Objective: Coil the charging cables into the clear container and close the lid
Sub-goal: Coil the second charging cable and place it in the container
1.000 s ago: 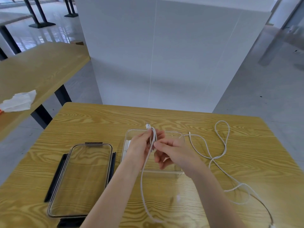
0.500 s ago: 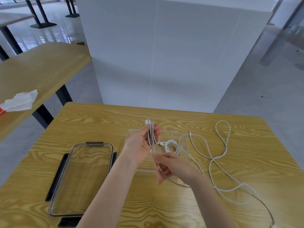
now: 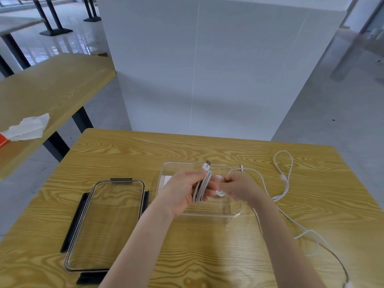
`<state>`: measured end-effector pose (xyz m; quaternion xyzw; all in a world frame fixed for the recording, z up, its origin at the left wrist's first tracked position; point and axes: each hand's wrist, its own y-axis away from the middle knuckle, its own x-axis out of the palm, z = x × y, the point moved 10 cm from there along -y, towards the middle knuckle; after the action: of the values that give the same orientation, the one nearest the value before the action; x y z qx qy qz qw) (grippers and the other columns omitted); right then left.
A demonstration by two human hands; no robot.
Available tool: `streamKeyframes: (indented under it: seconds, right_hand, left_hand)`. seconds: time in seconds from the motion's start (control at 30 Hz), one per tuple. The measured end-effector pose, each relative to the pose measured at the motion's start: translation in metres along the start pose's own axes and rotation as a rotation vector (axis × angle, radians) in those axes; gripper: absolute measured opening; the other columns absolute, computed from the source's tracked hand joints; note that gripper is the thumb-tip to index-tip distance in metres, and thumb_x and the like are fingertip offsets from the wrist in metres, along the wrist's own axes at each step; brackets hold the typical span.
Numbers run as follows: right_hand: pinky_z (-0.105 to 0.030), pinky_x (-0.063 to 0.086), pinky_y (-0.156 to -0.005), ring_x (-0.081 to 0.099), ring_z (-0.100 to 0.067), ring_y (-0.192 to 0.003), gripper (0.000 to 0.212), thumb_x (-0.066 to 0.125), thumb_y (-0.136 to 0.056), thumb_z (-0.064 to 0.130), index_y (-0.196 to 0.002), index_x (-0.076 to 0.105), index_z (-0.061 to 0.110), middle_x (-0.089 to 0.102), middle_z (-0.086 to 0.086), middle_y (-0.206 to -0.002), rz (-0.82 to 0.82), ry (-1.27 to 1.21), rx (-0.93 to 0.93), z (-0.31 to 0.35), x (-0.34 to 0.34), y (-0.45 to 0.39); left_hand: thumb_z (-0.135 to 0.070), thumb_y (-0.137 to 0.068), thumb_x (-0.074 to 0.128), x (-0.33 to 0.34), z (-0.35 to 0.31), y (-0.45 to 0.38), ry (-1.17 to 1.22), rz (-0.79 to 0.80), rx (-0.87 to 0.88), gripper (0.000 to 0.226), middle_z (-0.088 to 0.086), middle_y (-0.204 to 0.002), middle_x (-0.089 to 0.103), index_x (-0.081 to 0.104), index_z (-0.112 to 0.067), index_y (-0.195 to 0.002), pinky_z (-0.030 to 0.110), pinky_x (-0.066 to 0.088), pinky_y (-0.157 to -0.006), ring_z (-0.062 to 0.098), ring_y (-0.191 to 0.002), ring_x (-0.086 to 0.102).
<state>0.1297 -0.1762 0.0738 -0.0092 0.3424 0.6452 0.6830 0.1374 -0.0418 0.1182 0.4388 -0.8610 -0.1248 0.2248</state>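
Cable (image 3: 202,187) sits folded in several loops in the left hand (image 3: 182,192), fingers curled around the bundle above the open container (image 3: 232,213), its plug pointing up. The right hand (image 3: 239,187) pinches the loose strand just beside the bundle. To coil well, each new loop should match the others and the left grip should stay firm (a slack grip would likely let the loops spring apart). A second cable (image 3: 285,179) trails on the table (image 3: 124,154); the lid (image 3: 104,225) lies left of the container.
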Motion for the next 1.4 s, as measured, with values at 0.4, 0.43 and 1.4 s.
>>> streamKeyframes:
  seconds: [0.4,0.43,1.4]
  right_hand:
    - [-0.013,0.036,-0.047,0.049,-0.001,-0.043,0.027,0.045,-0.095,0.01,-0.094,0.07,0.021,0.062,0.01,-0.061,-0.223,-0.192,-0.349,0.073,-0.001,0.04]
    - [-0.014,0.036,-0.046,0.048,-0.003,-0.042,0.029,0.043,-0.096,0.01,-0.096,0.069,0.022,0.062,0.009,-0.06,-0.205,-0.226,-0.359,0.072,0.004,0.039]
    - [-0.045,0.042,-0.099,0.056,-0.022,-0.103,0.042,0.066,-0.067,0.05,-0.097,0.063,0.02,0.06,-0.006,-0.114,-0.047,-0.301,-0.193,-0.003,-0.001,0.002]
  left_hand:
    - [-0.019,-0.097,0.042,-0.023,-0.004,-0.013,-0.106,-0.368,0.163,0.036,0.005,-0.067,0.068,0.07,-0.011,-0.075,0.026,0.051,-0.069,0.015,-0.064,0.062]
    - [-0.019,-0.097,0.042,-0.027,-0.003,-0.015,-0.093,-0.39,0.158,0.038,0.003,-0.061,0.064,0.068,-0.01,-0.071,0.028,0.048,-0.073,0.015,-0.061,0.058]
    - [-0.018,-0.099,0.031,0.006,-0.016,-0.007,0.5,0.16,0.161,0.036,-0.005,-0.049,0.036,0.06,-0.001,-0.086,0.02,0.039,-0.053,0.006,-0.041,0.034]
